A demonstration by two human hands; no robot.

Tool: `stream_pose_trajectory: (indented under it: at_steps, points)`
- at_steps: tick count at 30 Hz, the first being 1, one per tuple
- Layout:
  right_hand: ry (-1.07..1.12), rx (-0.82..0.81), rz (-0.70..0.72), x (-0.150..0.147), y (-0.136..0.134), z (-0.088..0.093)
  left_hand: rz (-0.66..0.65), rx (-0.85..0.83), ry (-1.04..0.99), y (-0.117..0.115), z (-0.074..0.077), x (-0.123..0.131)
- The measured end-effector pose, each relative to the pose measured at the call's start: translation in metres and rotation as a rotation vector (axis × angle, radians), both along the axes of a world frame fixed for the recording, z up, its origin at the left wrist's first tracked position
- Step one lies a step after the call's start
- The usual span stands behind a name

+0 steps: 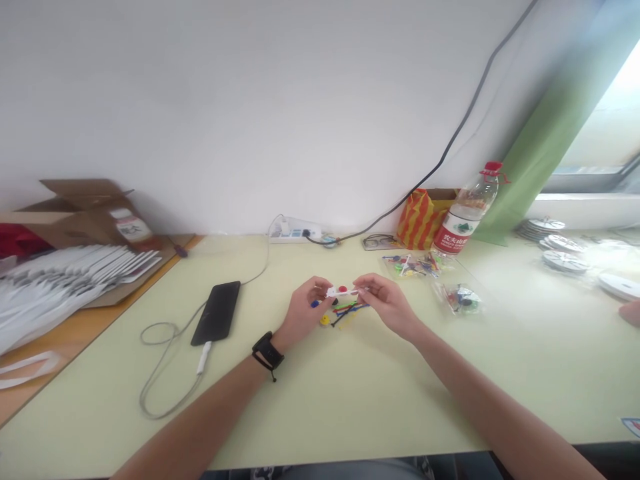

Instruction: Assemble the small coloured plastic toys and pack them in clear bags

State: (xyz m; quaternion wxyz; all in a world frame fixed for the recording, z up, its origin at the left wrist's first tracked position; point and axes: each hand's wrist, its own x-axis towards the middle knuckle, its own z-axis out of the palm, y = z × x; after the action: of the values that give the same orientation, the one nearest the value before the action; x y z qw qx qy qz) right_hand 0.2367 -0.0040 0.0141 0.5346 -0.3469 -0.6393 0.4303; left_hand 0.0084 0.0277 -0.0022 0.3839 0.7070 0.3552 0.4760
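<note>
Between my two hands is a small white plastic stick point(345, 292), held level just above the table. My left hand point(306, 308) pinches its left end, and my right hand point(384, 300) pinches the right end. A red round piece point(343, 289) shows at the stick's middle; I cannot tell whether it is attached. Below lie several thin coloured plastic sticks point(350, 309), green, red, blue, yellow and black. A yellow round piece point(325, 320) sits near my left fingers, with a blue piece point(315, 304) beside them.
A black phone point(217, 313) with a white cable lies at left. Bags of small plastic parts point(413, 264) point(459, 298), a large water bottle point(466, 210) and a striped bag point(423, 220) stand right. Stacked white discs point(565, 261) and another person's hand point(631, 312) are far right.
</note>
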Motion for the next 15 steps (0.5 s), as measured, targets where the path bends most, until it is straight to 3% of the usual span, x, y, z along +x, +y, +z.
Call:
stream_pose_trajectory:
  at_steps: [5, 15]
  points:
    - [-0.028, -0.028, 0.064, -0.011, -0.008, 0.001, -0.172, -0.119, -0.103, -0.011, 0.006, 0.007]
    - [-0.130, 0.015, 0.011, -0.009, -0.009, 0.001, -0.182, -0.101, -0.082, -0.018, 0.011, 0.010]
